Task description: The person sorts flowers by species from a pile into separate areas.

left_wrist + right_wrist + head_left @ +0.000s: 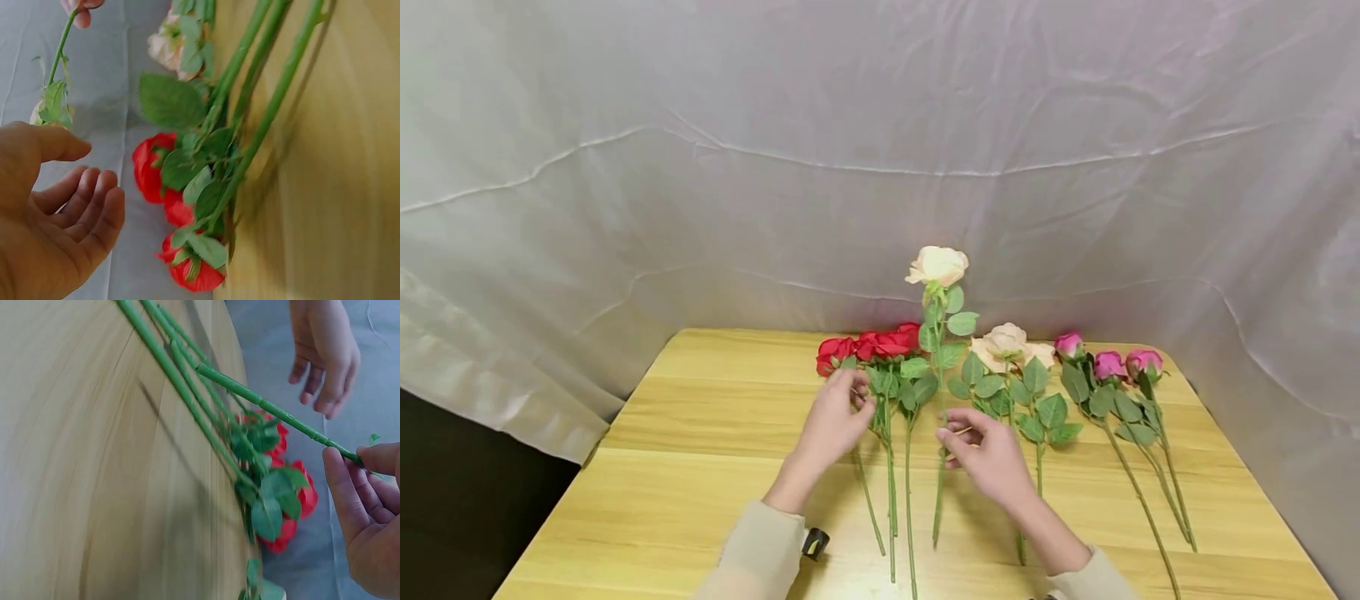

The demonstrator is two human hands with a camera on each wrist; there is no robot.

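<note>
My right hand (988, 454) pinches the green stem of a cream rose (938, 267) between thumb and fingers. The rose stands nearly upright, its bloom well above the other flowers and its stem end (215, 375) pointing down over the table. My left hand (837, 412) holds nothing. Its fingers are loosely bent, with thumb and fingertips apart, as the left wrist view shows. It hovers close over the red roses (880, 343), which lie with their stems toward me. In the right wrist view the left hand (325, 359) hangs beyond the held stem.
Right of the held rose lie more cream roses (1006, 343) with leafy stems. Several magenta roses (1108, 364) lie at the right of the wooden table (700, 467). A grey curtain (820, 217) hangs behind the table's back edge.
</note>
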